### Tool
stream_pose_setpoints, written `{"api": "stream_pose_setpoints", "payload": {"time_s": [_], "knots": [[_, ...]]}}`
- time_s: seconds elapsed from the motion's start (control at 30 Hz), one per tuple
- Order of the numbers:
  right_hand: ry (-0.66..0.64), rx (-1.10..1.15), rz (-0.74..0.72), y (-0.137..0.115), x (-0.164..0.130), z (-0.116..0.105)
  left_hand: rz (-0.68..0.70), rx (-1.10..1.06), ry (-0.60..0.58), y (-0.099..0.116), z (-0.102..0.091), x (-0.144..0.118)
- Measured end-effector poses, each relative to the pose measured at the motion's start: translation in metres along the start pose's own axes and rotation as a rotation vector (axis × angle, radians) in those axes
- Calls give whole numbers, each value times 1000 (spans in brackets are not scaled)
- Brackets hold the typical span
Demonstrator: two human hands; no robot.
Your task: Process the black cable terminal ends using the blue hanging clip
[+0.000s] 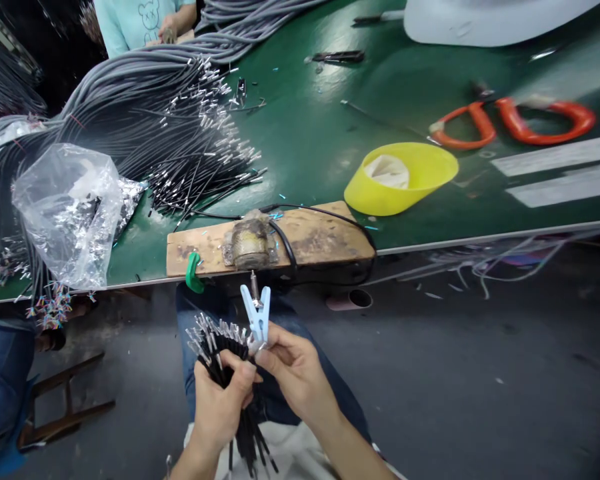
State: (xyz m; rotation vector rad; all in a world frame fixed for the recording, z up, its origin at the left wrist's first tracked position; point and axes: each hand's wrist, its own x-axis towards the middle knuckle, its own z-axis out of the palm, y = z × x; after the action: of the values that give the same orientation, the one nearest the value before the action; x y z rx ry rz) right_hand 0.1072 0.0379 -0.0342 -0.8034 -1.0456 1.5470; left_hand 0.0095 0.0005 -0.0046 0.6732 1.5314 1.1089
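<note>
Black thin wires with shiny metal tips (215, 347) are held in a tight bunch by the left hand (220, 407), with the fingers wrapped and squeezed around them, low over the lap. A light blue plastic clothes peg (257, 313) is pinched by the right hand (293, 373) between thumb and fingers, just beside the bunch and touching its top. Above the grip, a small metal tool (250, 245) is fixed on a worn brown wooden board (325, 237), and its thin point hangs down just over the peg. A small green clamp (194, 272) is seen on the board's edge, up and to the left of the grip. Farther up and left, a crinkly clear plastic bag (67, 213) and a big heap of grey cables (145, 113) are laid on the green table (305, 133); a yellow plastic bowl (400, 180) is up and right. If the left squeeze is loosened, wires could slide out and drop to the floor. If the peg slips, a tip could be missed, or a finger could be poked by the tool's point.
</note>
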Motion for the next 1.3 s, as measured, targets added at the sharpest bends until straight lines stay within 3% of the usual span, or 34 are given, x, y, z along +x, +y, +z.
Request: {"api": "stream_pose_setpoints", "payload": {"time_s": [0.1, 0.2, 0.27, 0.33, 0.43, 0.5, 0.57, 0.67, 0.8, 0.9, 1.07, 1.2, 1.3], "knots": [[116, -62, -31, 0, -6, 7, 72, 47, 45, -1, 0, -2], [281, -323, -364, -1, -10, 8, 118, 80, 79, -1, -1, -4], [237, -363, -478, -3, -9, 4, 145, 92, 84, -1, -2, -5], [60, -213, -325, -5, -4, -3, 170, 97, 75, 2, -4, -6], [-204, 93, 93, -6, 5, -13, 193, 110, 71, 9, -5, -5], [-240, 135, 219, -6, 10, -17, 209, 126, 95, 14, -5, -5], [-106, 32, 156, -8, 12, -19, 225, 142, 130, 17, -3, -6], [64, -190, -93, -15, 9, -17, 235, 150, 170, 19, 0, -8], [6, -369, -322, -21, 3, -12, 202, 100, 160, 16, 1, -7], [-30, -399, -409, -16, 3, -12, 117, 38, 108, 11, -1, -4], [90, -317, -356, -7, 7, -17, 16, -46, 0, 4, -3, -2], [-46, -189, -273, -10, 5, -16, -1, -65, -56, 3, -3, 1], [-97, 41, -72, -11, 3, -12, 23, -47, -86, 4, -6, 6]]}}
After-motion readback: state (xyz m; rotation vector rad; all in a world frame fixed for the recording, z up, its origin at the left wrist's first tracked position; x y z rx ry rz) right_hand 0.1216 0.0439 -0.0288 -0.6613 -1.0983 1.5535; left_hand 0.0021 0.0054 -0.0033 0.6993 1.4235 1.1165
